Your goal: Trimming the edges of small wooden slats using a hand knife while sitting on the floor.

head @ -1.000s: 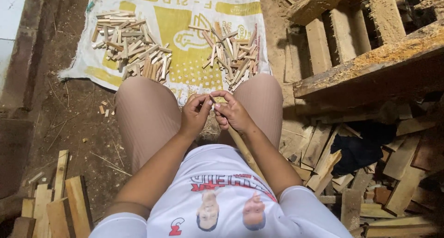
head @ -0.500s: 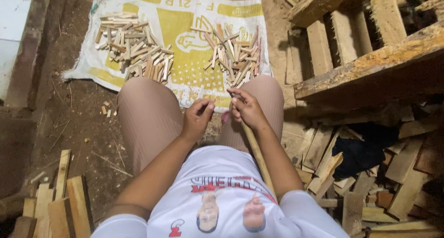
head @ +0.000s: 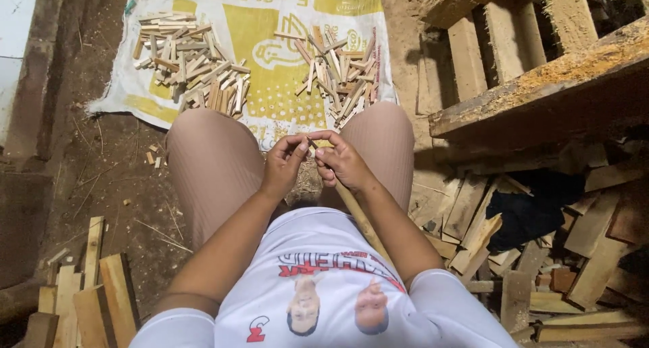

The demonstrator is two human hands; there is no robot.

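Right hand [head: 343, 164]: fingers closed round the upper end of a stick [head: 353, 209], pinching just below its tip.
Left hand [head: 284, 164]: fingertips pinched together at the stick's tip, touching the right hand.
Stick: long, thin, pale wood, roughly round; it runs from the hands down across the right thigh toward the shirt [head: 324, 287], between the knees and the body.
Handling: looks light and stiff, dry and a little rough, so not slippery; thin enough that it would likely snap if bent hard. Best gripped near the end being worked, the other hand steadying close beside it.
Sack [head: 270, 71]: woven plastic, white with yellow print, flat on the dirt floor ahead of the knees.
Left pile [head: 189, 61]: short, squarish pale wood pieces, heaped loosely on the sack.
Right pile [head: 341, 74]: similar short sticks, some reddish, criss-crossed.
Pallet [head: 534, 71]: rough planks, sawdust on top, to the right.
Offcuts [head: 527, 246]: flat splintery boards scattered below it; more [head: 88, 287] stand at the lower left.
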